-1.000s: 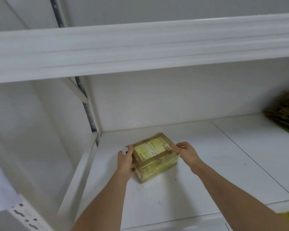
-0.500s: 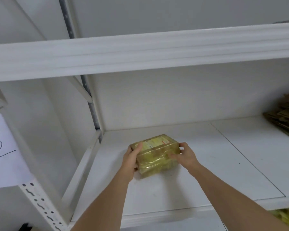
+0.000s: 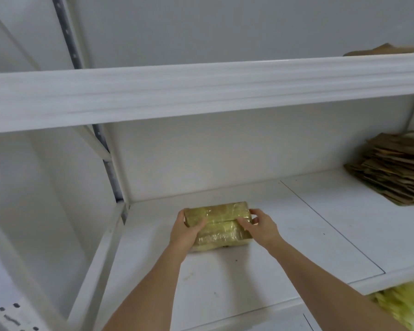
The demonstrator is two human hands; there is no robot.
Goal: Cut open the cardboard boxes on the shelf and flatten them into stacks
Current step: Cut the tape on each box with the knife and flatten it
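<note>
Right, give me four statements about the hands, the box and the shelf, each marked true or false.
1. Both hands hold the tape-wrapped box. True: left hand and right hand grip its ends.
2. The box is lifted off the shelf. False: it rests on it.
3. A stack of flattened cardboard lies at the shelf's right end. True.
4. The right hand holds a knife. False: no knife shows.

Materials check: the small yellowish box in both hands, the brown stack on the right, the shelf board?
Small yellowish box: likely cardboard under glossy clear tape or film, going by the crinkled highlights. Brown stack: flattened cardboard, matte, with ragged layered edges. White shelf board: smooth, semi-matte, painted metal or laminate; cannot tell which. Left hand and right hand grip the box's ends.
</note>
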